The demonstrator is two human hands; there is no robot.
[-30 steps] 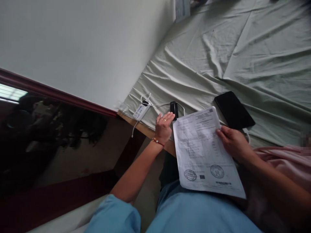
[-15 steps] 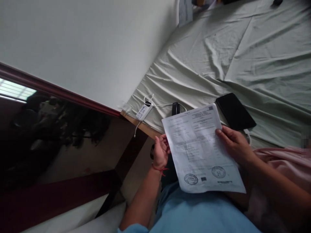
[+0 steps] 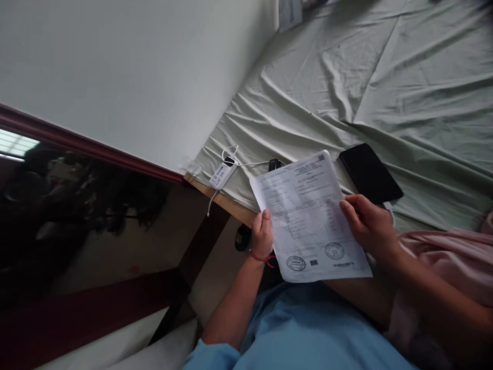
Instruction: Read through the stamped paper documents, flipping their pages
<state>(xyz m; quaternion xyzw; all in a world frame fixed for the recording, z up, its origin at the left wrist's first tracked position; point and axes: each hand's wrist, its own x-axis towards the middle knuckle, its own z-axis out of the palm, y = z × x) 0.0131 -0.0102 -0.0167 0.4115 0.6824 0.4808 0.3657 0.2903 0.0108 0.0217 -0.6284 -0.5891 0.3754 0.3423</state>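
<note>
Left hand [image 3: 262, 234] pinches the left edge of a printed paper sheet [image 3: 308, 216], thumb on top, fingers curled under; thin red string bracelet [image 3: 262, 257] at the wrist. Right hand [image 3: 367, 223] grips the sheet's right edge the same way, thumb on the face, fingers behind. With both hands closed on it the sheet is spread flat and tilted up toward the head camera, printed side facing the person, probably for reading; two round stamps [image 3: 316, 257] sit near the bottom edge, text too small to read. The sheet hangs over the person's lap, above a light blue garment [image 3: 316, 329], its far edge over the edge of the bed [image 3: 385, 82]. A pink cloth [image 3: 442, 257] lies under the right forearm. On the bed's wrinkled pale green sheet, just beyond the paper's top right corner, lies a black tablet [image 3: 370, 172], face dark, flat. Near the bed's corner lies a white power bank [image 3: 221, 174] with a white cable [image 3: 250, 164] running to a small black device [image 3: 274, 164], partly hidden behind the paper. A white wall [image 3: 134, 77] on the left, a dark red trim [image 3: 96, 149] below it.
</note>
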